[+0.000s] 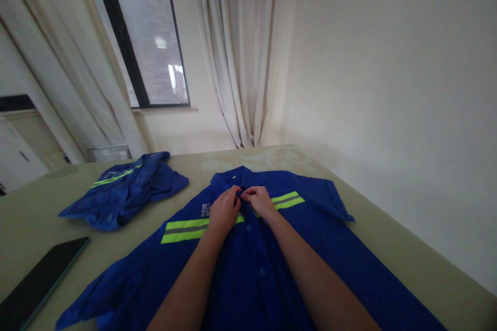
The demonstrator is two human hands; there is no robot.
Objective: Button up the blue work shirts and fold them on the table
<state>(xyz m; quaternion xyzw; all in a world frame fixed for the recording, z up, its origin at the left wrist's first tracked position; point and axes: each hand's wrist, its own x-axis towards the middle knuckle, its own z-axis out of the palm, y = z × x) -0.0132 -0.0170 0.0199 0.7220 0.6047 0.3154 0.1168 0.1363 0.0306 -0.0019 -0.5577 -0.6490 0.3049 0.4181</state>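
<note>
A blue work jacket with yellow-green and grey reflective stripes lies spread out, front side up, its collar at the far end. Close under that collar, my left hand pinches the edge of the front opening. My right hand grips the opposite edge right beside it, the fingertips of both hands nearly meeting. Whatever small part sits between the fingertips is hidden. Below the hands, buttons show along the front placket. A white printed logo is on the chest, left of my left hand.
Another blue garment with a reflective stripe lies bunched up at the back left of the covered table. A flat black object rests at the left edge. A wall borders the right side; curtains hang behind.
</note>
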